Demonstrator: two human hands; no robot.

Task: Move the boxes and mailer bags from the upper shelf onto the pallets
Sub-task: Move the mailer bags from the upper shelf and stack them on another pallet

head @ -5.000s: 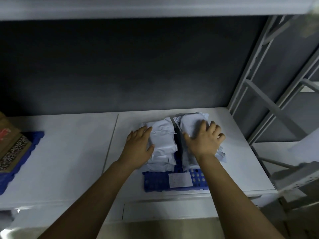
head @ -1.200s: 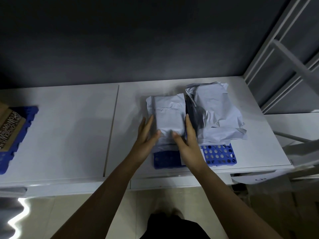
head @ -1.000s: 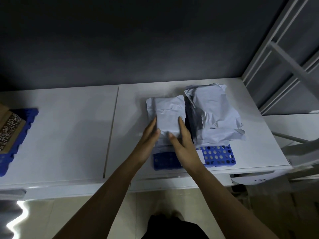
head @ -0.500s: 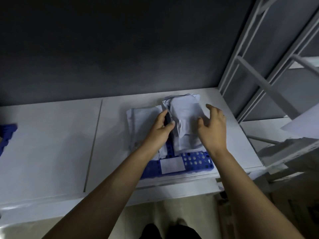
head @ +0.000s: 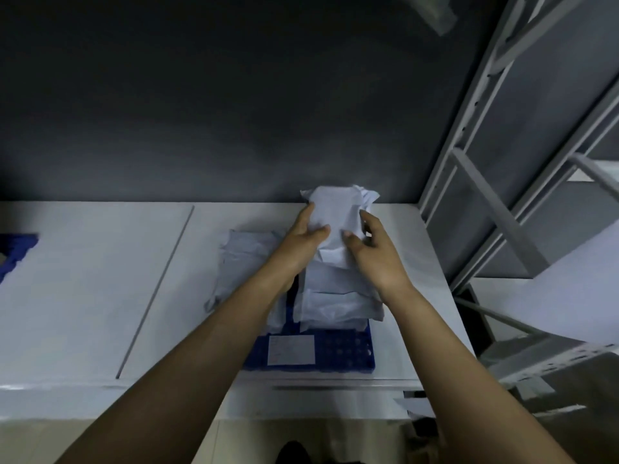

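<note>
A small blue plastic pallet with a white label lies on the white shelf board. Two piles of pale grey mailer bags rest on it: a flat left pile and a taller right pile. The top mailer bag of the right pile is raised at its far end. My left hand grips its left edge, thumb on top. My right hand holds its right edge with curled fingers.
A second blue pallet shows at the far left edge. A grey metal rack frame with diagonal braces stands to the right. A dark wall closes the back of the shelf. A white sheet juts in at the right.
Both hands left the left pile and moved to the right pile. They have taken its top bag by the sides and tipped it up toward the wall. The camera shifted too.
</note>
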